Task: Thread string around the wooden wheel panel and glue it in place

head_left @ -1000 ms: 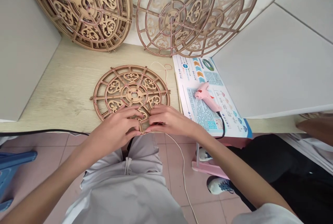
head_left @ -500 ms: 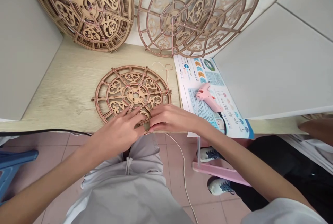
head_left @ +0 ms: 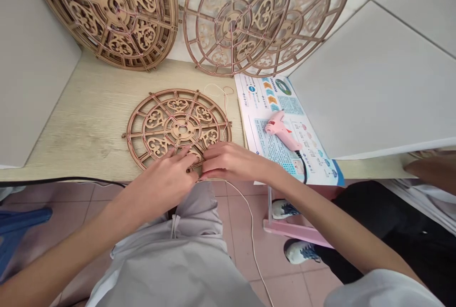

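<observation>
Round frame: a brown openwork disc lies flat on the pale wooden table, close to its front edge, directly before the person.
Frame's compartments: spokes divide it into rings of openings; curled scroll pieces fill the inner ones in view, while bare table shows through many outer ones.
Hub: a ring with a hole at the centre and smaller holes around it.
Left hand: the left hand rests over the near left part of the disc, fingers slightly parted; whether thumb and fingers pinch anything I cannot tell.
Right hand: the right hand bends over the near right rim, fingers drawn together, fingertips just beside the left hand's; what they hold, if anything, is hidden.
Cord: a white cord runs from the table edge below the right hand, down past the knees.
Thread: a thin looped strand lies across the disc's far right rim and onto the table.
Paper: a printed sheet lies right of the disc, bearing a pink glue gun.
Back of table: a stack of similar discs leans at left, overlapping discs at right.
</observation>
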Demonstrator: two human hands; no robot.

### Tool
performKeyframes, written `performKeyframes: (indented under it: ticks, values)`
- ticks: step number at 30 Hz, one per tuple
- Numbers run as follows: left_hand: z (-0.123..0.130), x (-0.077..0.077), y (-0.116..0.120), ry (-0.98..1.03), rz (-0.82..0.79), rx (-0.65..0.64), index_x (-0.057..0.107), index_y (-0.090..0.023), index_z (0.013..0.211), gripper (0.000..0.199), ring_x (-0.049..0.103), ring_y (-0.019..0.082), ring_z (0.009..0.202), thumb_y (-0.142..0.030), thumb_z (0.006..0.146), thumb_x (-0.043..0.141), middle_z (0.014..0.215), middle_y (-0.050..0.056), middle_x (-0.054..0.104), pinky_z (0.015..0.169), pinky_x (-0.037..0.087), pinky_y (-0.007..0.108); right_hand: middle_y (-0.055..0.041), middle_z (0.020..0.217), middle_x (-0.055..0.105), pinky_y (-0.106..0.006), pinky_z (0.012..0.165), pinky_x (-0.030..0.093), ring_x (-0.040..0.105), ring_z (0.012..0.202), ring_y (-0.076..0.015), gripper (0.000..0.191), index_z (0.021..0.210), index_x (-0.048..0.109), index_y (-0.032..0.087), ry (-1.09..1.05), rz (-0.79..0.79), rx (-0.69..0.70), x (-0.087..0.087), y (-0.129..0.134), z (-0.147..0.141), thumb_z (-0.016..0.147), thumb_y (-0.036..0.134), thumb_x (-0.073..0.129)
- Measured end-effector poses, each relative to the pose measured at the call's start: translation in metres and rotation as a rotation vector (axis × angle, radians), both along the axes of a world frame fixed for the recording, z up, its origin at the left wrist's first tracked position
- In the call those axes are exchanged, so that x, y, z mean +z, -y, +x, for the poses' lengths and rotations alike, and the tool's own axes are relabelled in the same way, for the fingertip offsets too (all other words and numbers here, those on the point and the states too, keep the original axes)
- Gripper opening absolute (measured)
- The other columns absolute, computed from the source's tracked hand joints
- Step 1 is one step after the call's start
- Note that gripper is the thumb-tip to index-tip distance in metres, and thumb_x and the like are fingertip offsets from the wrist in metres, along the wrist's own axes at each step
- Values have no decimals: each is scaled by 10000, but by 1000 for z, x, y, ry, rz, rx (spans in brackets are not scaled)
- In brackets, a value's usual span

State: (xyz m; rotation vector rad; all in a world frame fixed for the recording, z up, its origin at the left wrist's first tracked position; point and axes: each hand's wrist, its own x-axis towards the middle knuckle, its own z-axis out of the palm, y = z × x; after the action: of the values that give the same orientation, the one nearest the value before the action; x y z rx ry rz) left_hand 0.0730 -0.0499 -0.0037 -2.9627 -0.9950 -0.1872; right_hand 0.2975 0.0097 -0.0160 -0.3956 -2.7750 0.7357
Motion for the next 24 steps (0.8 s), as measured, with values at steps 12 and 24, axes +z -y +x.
performKeyframes:
  ticks: [12,24]
  values:
    - [1,-6,-2,140,-211,118,697,-175,792,107,680,267,1026,-122,874,655,1089,63,638,815,591,407,-25,816,665,-260,688,354,557,766,-132,275,872,733,174,13,47,-15,-2,1,-2,1023,337,570]
    - [-12,1,-9,165,-195,-15,738,-177,949,164,647,267,1177,-145,961,577,1119,61,676,1007,564,434,-30,832,659,-279,693,335,555,769,-141,300,856,723,172,62,162,-54,1,8,-3,1039,317,536]
